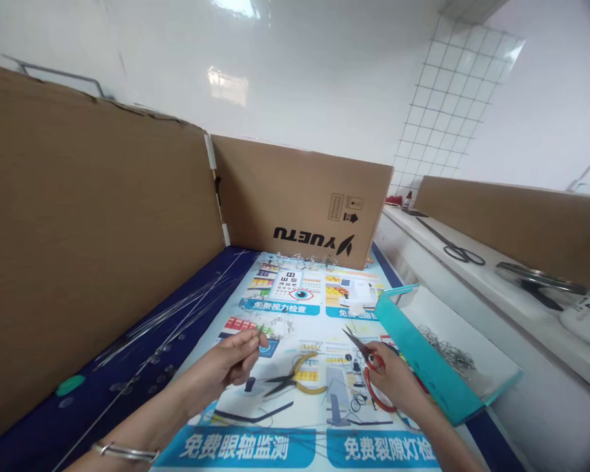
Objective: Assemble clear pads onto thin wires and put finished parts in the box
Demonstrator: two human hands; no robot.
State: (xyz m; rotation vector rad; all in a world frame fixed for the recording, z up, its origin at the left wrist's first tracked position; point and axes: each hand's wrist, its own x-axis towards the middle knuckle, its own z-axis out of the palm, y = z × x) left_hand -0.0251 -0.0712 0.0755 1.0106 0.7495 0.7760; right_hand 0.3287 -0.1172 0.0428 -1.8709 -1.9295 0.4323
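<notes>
**White-tiled corner, poster-covered worktop, red scissors in the right hand**

On the printed poster (pixel 236 446) covering the worktop, the right hand (pixel 386 377) clenches red-handled scissors (pixel 373 401), their slim dark blades (pixel 354 341) angled up and left. The left hand (pixel 231 366) hovers just beside them, thumb and fingertips pinched together; anything held there is too thin to make out. A silver bangle (pixel 125 451) circles that wrist.

Yellow-handled pliers (pixel 295 377) lie on the poster between the hands, touching neither. Right of the scissors, a teal plastic tray (pixel 425 354) holds a tangle of wire scraps (pixel 447 347). Small clear wire pieces (pixel 295 262) line the far edge of the worktop. Long thin wires (pixel 177 314) lie across a dark blue mat (pixel 103 400) along its left edge.

Cardboard panels (pixel 78 229) and a box printed YUETU (pixel 305 203) wall off the left and far sides. Black-handled scissors (pixel 465 254) rest on a white ledge (pixel 423 242) to the right.
</notes>
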